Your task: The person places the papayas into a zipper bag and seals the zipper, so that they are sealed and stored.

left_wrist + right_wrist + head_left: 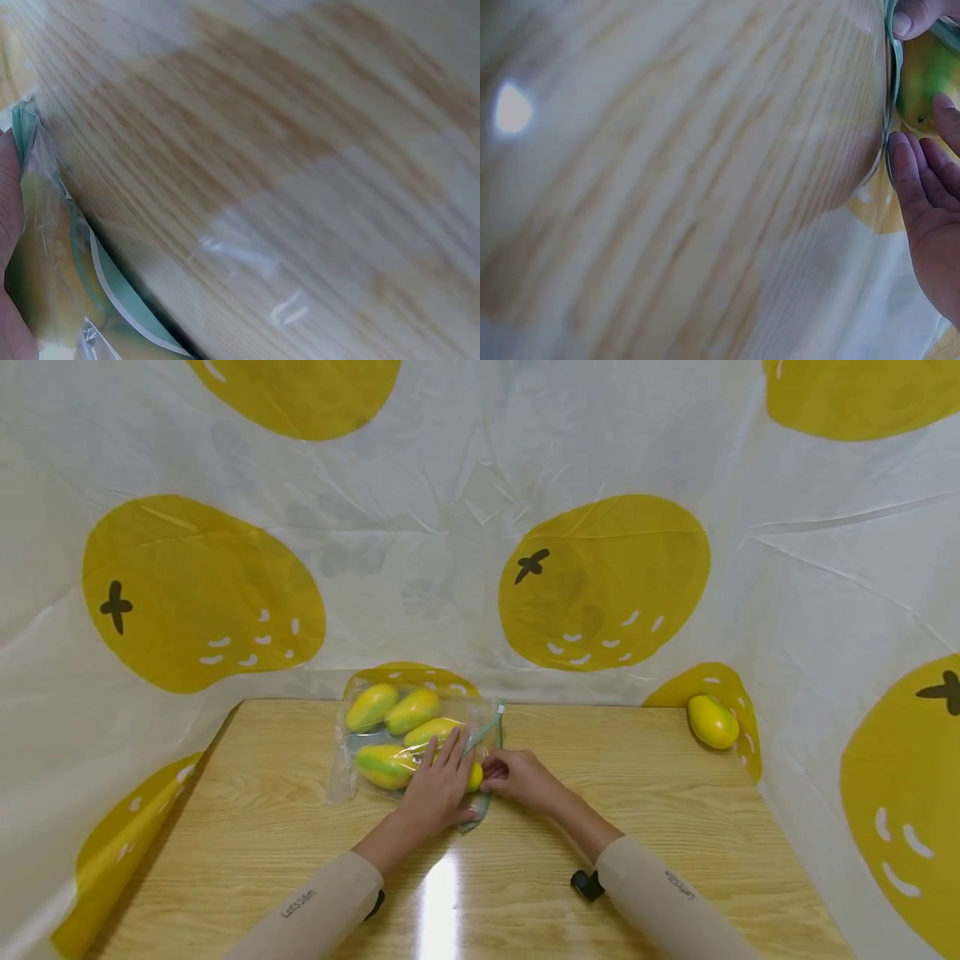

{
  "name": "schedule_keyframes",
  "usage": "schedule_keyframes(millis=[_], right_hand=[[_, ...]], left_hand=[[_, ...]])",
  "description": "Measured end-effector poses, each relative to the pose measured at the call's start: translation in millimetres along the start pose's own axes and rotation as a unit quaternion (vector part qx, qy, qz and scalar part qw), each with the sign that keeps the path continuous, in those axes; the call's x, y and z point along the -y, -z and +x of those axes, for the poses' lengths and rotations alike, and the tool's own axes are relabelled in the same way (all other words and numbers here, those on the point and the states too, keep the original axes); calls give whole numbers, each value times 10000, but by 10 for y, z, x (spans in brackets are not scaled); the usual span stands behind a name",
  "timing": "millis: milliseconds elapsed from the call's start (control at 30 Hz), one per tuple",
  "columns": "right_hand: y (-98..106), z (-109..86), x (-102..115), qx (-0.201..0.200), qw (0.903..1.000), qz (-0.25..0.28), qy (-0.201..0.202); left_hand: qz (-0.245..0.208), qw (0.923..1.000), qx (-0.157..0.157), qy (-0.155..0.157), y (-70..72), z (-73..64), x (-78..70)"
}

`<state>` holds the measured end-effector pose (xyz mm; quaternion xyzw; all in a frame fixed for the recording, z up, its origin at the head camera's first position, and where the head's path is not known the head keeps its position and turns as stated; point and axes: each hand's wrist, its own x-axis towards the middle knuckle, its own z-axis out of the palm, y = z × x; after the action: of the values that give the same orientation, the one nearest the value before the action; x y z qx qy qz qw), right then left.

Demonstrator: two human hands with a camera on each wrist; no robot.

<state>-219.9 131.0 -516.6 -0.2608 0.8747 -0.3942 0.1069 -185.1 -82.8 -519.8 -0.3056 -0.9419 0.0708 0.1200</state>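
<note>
A clear zip bag (345, 777) with a green-edged mouth lies on its side at the back of the table, its mouth facing right. Inside are several yellow-green mangoes (372, 707). Spread across the top of the bag, near its mouth, is my left hand (437, 785), fingers straight, thumb by the green edge. From the right, my right hand (521, 779) reaches to the mouth. In the right wrist view its thumb touches the end of a mango (928, 71) there, while its extended fingers (911, 169) lie by the bag's edge.
One more mango (712, 722) sits at the table's back right corner. The wood-grain table (600, 743) is bounded by a hanging white cloth (420, 577) printed with large yellow fruit, at the back and both sides.
</note>
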Motion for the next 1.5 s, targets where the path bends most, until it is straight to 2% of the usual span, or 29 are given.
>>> schedule_keyframes(millis=[200,333,533,700,933,1133,1333,1433,1500], right_hand=[[138,-104,-49,-80,9999,48,-70],[252,-172,-109,-196,9996,68,-206],[415,-296,-198,-352,9983,16,-466],[579,-451,-258,-528,9958,35,-743],[897,-711,-462,-872,9921,-93,-897],[1258,-935,-693,-1338,9831,-625,-1079],[1638,-1108,-948,-1639,9711,-951,-1448],[1800,-1171,-1089,-1863,9619,-1236,-1573],[1886,-1204,-1186,-2117,9545,-1469,-1500]], left_hand=[[-88,9999,66,16,-6,-1,2],[-221,9996,157,48,-24,1,13],[-314,9994,129,19,-36,8,18],[-381,9992,84,27,-28,7,17],[-446,9990,63,30,-32,5,24],[-531,9986,-89,-15,-41,7,23],[-635,9979,-40,72,-43,9,33],[-667,9977,-25,84,-47,11,37],[-667,9977,-40,76,-50,9,37]])
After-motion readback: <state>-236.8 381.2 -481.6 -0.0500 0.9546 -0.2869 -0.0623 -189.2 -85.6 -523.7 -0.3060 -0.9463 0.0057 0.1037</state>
